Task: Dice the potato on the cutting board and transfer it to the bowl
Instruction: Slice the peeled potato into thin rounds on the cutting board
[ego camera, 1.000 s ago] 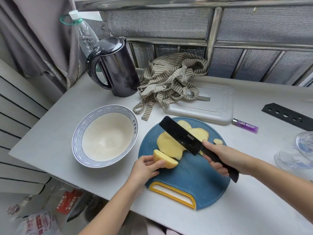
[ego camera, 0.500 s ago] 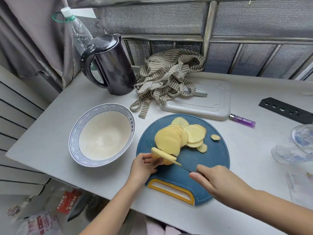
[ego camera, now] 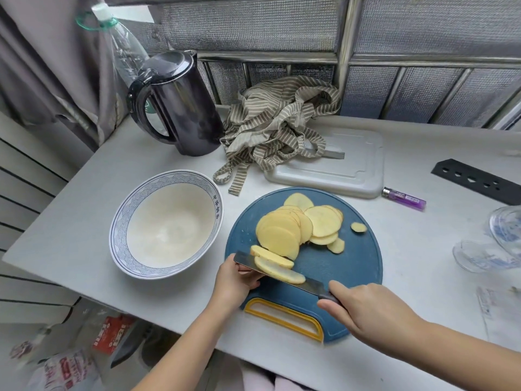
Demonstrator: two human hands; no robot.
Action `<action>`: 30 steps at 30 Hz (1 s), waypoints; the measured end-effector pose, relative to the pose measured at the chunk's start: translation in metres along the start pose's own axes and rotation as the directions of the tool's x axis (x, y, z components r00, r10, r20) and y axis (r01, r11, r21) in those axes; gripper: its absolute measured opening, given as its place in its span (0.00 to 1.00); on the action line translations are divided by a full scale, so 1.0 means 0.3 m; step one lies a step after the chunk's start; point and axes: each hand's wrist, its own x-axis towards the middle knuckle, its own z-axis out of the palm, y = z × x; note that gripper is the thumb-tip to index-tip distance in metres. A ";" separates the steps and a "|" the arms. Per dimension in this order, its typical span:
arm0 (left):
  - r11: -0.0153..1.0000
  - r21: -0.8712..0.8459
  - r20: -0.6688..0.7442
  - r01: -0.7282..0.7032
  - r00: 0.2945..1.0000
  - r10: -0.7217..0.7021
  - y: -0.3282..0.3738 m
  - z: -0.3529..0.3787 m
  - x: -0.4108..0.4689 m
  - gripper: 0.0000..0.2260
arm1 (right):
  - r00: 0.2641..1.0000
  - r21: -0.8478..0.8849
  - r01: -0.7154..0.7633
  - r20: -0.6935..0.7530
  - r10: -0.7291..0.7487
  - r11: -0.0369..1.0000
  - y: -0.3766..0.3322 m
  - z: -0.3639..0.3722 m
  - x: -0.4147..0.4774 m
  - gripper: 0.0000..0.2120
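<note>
Working at a pale counter (ego camera: 84,210), a person holds a dark knife (ego camera: 313,285) across the near part of a round blue cutting board (ego camera: 358,266) that has a yellow handle. The right hand (ego camera: 366,309) has its grip closed round the knife's handle. The left hand (ego camera: 234,282) sits at the blade's tip end with its fingers curled. The blade hides the fingertips, so it cannot be told whether that grip holds any potato.

One potato end piece (ego camera: 270,256) lies against the far side of the blade. A fresh slice (ego camera: 279,270) leans on its near side. Behind them, in the middle of the board, is an overlapping heap of potato slices (ego camera: 282,238), with a small offcut (ego camera: 358,227) just to its right.

The blue-patterned white bowl (ego camera: 121,221) stands on the counter just left of the board. Farther back are a black kettle (ego camera: 183,108), a crumpled striped cloth (ego camera: 276,122) draped partly over a white tray (ego camera: 352,170), and a purple lighter (ego camera: 403,198).
</note>
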 end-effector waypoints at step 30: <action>0.998 0.004 0.145 0.055 0.988 -0.055 0.055 -0.053 -0.031 0.22 | 0.701 0.683 -0.639 0.707 -0.097 0.354 0.169 -0.082 0.277 0.24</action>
